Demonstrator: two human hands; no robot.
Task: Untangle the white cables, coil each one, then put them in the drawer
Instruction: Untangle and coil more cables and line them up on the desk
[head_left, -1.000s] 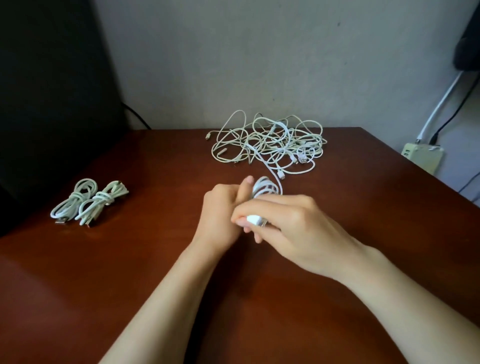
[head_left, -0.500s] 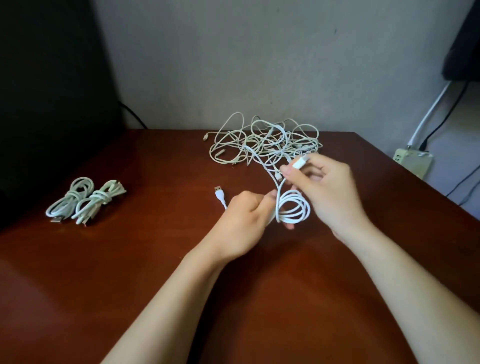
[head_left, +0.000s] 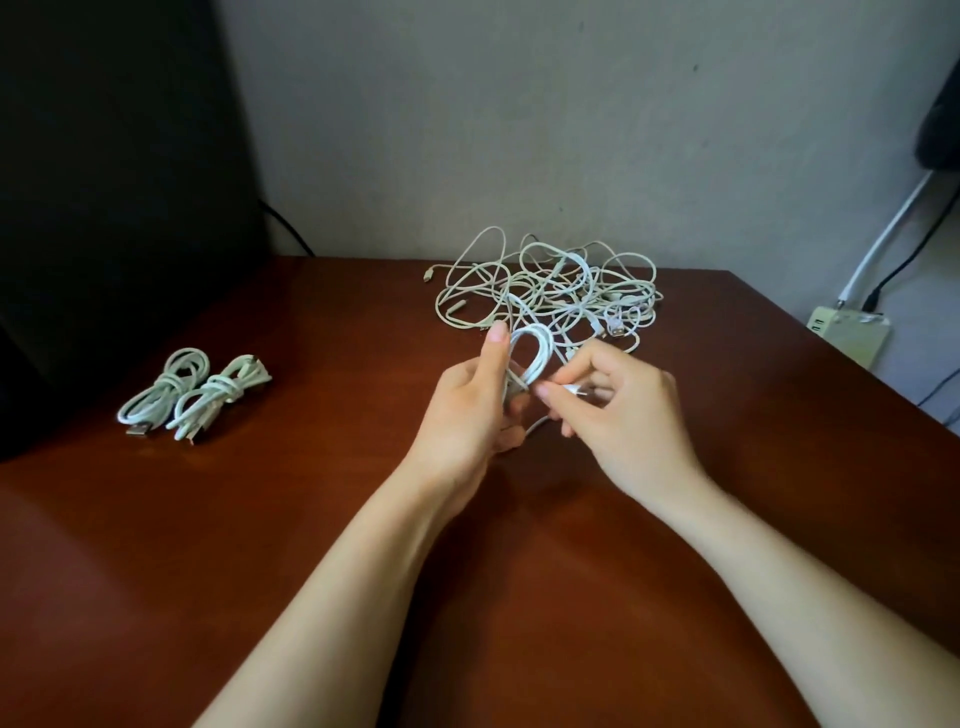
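Head view, left hand gripping looped white cable, right hand pinching its plug end, glossy reddish-brown table.

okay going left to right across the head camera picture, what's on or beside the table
Two coiled cables → left hand holding a half-made coil → right hand pinching its plug end → power strip off the table's right edge.

Your left hand and right hand are bare — no gloves, rings or watch; both forearms show uncovered. No sleeve reaches into view.
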